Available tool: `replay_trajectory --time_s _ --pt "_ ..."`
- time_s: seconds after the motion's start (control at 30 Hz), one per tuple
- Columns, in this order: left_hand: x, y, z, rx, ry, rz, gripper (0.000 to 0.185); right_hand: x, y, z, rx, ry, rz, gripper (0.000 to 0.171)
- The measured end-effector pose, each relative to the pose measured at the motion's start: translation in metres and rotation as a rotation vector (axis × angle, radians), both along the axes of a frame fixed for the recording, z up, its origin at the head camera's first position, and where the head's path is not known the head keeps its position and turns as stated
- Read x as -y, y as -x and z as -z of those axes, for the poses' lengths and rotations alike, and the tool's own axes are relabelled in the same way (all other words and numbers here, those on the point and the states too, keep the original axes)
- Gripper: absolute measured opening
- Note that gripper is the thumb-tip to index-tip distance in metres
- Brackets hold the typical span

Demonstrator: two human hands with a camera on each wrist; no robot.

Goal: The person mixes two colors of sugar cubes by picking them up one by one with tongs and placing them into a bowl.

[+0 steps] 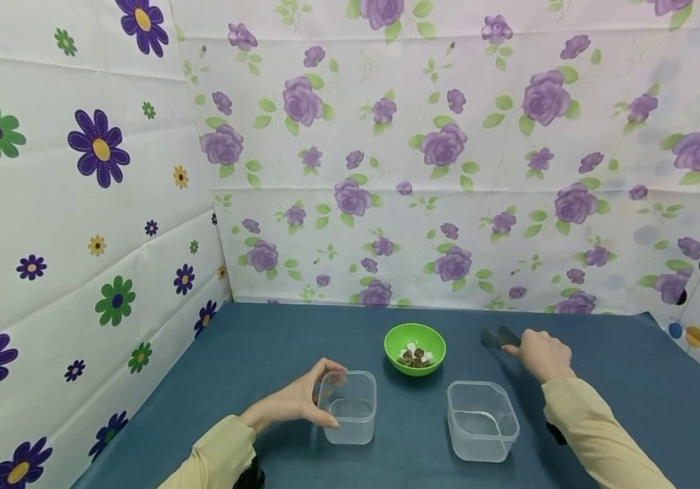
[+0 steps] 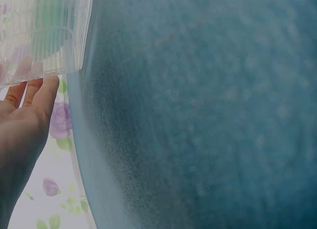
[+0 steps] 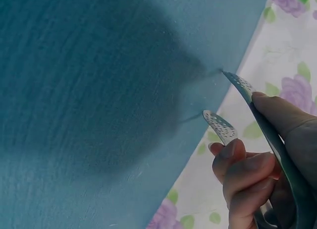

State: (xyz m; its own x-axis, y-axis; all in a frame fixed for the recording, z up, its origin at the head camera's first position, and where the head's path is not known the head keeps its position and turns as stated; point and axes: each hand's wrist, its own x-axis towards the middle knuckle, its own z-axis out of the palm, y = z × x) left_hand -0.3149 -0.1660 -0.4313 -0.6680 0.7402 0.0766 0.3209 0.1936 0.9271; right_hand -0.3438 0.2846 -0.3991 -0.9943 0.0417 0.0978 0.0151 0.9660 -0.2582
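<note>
Gripping tongs (image 1: 497,337), tips pointing left

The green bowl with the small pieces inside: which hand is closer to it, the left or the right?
Right, narrowly. The right hand holds tongs just to the right of the green bowl. The left hand grips a clear container nearer the person, left of the bowl.

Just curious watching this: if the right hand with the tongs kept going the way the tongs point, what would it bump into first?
The right hand holds the tongs with tips aimed up-left in the head view. Only bare tablecloth shows ahead, then the flowered back wall. The green bowl lies just beside that line, though depth is hard to judge.
</note>
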Motion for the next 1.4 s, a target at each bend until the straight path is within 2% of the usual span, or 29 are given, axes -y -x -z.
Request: replay_trajectory --time_s 0.4,0.67,0.83,1.13,1.4 --pt "-0.001 -0.001 -0.002 0.002 0.01 0.003 0.068 0.011 -0.003 0.011 0.057 0.034 0.018 0.036" --pt "-0.002 -0.001 -0.003 0.0 0.004 0.007 0.069 0.013 -0.003 0.019 0.1 -0.093 -0.075 0.039" --pt "-0.001 -0.001 -0.002 0.001 0.012 0.004 0.069 0.012 -0.004 0.022 0.095 -0.121 -0.094 0.041" --pt "0.0 -0.003 -0.003 0.032 0.015 0.0 0.071 0.017 -0.012 0.022 0.106 -0.089 -0.072 0.048" --pt "-0.001 -0.002 -0.009 0.066 0.071 0.001 0.075 0.021 -0.018 0.013 0.16 -0.077 -0.064 0.058"
